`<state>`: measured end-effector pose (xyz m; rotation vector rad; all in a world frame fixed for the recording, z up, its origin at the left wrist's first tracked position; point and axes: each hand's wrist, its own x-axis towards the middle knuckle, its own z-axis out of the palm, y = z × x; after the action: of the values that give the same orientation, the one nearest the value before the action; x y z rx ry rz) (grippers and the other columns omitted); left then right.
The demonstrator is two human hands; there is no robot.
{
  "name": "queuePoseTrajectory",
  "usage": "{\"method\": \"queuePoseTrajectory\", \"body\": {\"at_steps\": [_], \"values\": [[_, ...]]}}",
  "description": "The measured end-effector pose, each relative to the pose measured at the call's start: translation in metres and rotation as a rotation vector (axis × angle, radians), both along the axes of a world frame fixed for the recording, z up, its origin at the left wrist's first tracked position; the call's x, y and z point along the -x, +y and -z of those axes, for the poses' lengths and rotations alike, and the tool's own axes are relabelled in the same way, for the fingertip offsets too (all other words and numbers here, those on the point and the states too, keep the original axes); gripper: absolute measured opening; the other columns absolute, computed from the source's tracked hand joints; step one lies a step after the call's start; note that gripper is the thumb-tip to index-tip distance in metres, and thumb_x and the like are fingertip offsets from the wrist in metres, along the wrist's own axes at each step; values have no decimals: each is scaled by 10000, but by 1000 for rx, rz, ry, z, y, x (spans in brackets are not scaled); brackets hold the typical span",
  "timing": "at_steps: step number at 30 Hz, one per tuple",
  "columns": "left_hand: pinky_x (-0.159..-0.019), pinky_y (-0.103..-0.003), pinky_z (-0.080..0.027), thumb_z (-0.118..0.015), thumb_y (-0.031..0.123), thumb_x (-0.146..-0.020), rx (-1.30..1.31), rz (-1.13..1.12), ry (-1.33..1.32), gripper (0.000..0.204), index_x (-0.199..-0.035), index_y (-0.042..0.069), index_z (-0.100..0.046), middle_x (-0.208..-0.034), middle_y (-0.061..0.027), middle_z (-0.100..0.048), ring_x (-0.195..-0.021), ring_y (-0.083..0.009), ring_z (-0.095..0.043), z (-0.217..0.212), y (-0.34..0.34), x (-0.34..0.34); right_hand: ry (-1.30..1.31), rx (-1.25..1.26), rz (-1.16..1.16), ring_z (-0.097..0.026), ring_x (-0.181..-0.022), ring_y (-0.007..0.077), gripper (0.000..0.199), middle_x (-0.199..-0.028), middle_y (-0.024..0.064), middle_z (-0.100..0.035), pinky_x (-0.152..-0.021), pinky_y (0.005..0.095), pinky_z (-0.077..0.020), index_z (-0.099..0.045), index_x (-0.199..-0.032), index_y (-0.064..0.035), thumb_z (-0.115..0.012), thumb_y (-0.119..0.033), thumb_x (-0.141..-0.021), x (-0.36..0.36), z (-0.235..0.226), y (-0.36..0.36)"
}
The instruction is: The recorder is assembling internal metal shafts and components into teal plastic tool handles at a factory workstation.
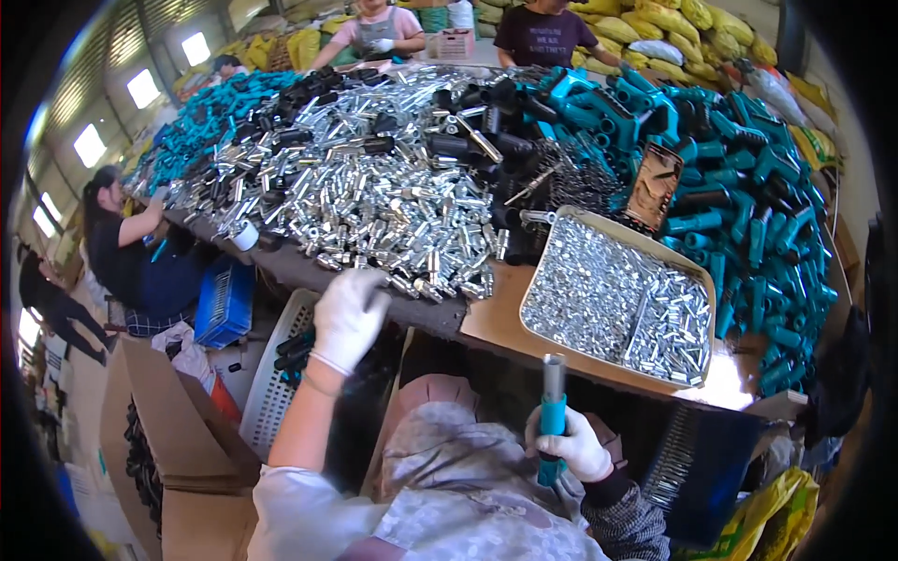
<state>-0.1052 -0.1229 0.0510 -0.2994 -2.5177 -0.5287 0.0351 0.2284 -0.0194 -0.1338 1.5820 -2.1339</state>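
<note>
Left hand (348, 316), gloved, curls over silver metal fittings (374, 187) at table (440, 316) edge; closed or not, cannot tell. Right hand (572, 447) grips teal handle (552, 421) upright over lap. Best: pick 1 fitting cleanly, keep handle vertical, steady.

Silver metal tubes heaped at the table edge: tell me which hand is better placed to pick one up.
Left. The left hand already rests at the near edge of the silver tube pile, while the right hand is low, closed around a teal-handled tool.
</note>
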Motion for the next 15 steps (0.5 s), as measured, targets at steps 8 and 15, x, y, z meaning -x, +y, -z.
{"method": "queuePoseTrajectory", "body": {"at_steps": [8,15], "values": [[-897,-418,-534,-708,226,-837,-83,-233,-193,321,-1129,93,-702,-1130,-137,-701,-1049,-331,-665,22,-49,40,48,130,53,-600,-731,138,639,-862,91,-651,-677,279,-489,-534,-1257,33,-637,-523,-958,-13,1,-37],[-841,-478,-554,-668,240,-828,6,-390,-308,391,-1195,105,-680,-1047,-195,-722,-989,-364,-695,25,-34,52,3,155,49,-638,-815,162,467,-976,111,-662,-766,298,-517,-488,-1320,0,-656,-208,-937,-27,-5,-36]]}}
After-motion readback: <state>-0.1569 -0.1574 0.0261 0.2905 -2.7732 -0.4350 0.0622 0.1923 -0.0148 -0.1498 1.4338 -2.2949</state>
